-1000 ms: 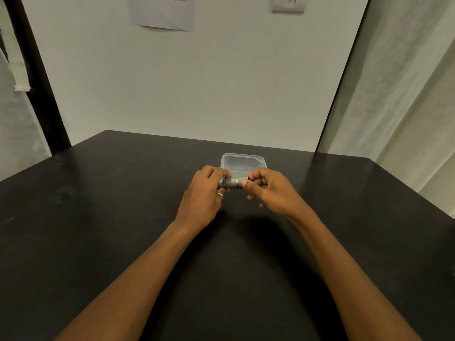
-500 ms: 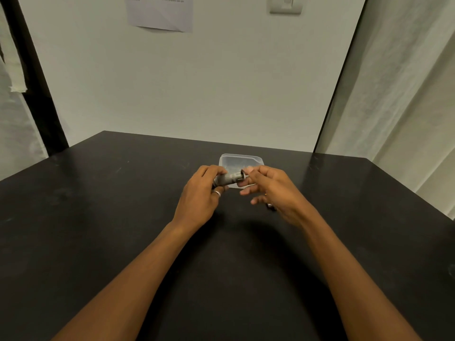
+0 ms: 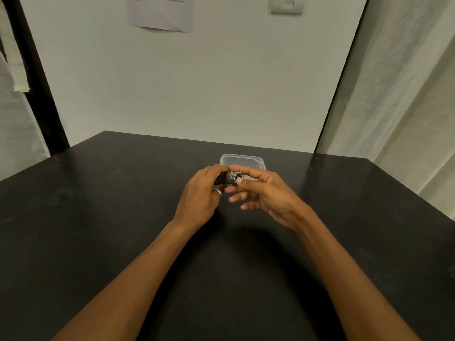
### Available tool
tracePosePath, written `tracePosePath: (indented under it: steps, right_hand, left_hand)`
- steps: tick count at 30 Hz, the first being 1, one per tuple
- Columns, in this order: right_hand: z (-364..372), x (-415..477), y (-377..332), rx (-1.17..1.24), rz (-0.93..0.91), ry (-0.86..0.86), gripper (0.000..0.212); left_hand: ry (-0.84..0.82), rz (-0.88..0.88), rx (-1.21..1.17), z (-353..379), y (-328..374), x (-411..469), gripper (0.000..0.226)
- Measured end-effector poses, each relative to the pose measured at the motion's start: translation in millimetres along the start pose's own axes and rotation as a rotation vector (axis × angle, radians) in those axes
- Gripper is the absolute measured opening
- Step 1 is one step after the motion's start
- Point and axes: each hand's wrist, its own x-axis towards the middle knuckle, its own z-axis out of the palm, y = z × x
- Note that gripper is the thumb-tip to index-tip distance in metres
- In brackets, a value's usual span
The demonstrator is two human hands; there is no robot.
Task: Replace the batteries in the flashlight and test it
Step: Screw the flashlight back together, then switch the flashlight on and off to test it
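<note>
right hand [image 3: 266, 193] opened, flashlight [image 3: 229, 177] tilted up

Dark grey flashlight [image 3: 227, 177], black table [image 3: 98, 217]

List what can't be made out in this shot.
- Flashlight body, head view: mostly covered by the left hand.
- Its open end: too small and dark to show any battery; the right hand thumb overlaps it.
- Container contents: hidden behind both hands.
- Wall paper: cut off by the top edge, print blurred.
</note>
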Motion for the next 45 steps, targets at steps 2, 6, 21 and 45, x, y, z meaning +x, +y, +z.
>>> tracePosePath:
  steps: [2,6,21,45]
  right_hand:
    - [0.5,0.5,1.1,0.045,-0.004,-0.018,0.036]
    - [2.7,3.1,4.6,0.054,-0.075,-0.028,0.035]
    - [34.1,9.2,30.5,-0.462,-0.353,0.117,0.038]
    - [52.4,8.7,43.9,-0.930,-0.487,0.101,0.035]
  left_hand:
    - [0.022,-0.008,0.004,-0.8,0.3,0.7,0.058]
    - [0.095,-0.103,-0.086,0.4,3.9,2.8,0.063]
    - [0.201,-0.995,-1.215,-15.7,13.7,24.2,0.036]
    - [0.142,-1.033,-1.101,-14.6,11.0,19.5,0.032]
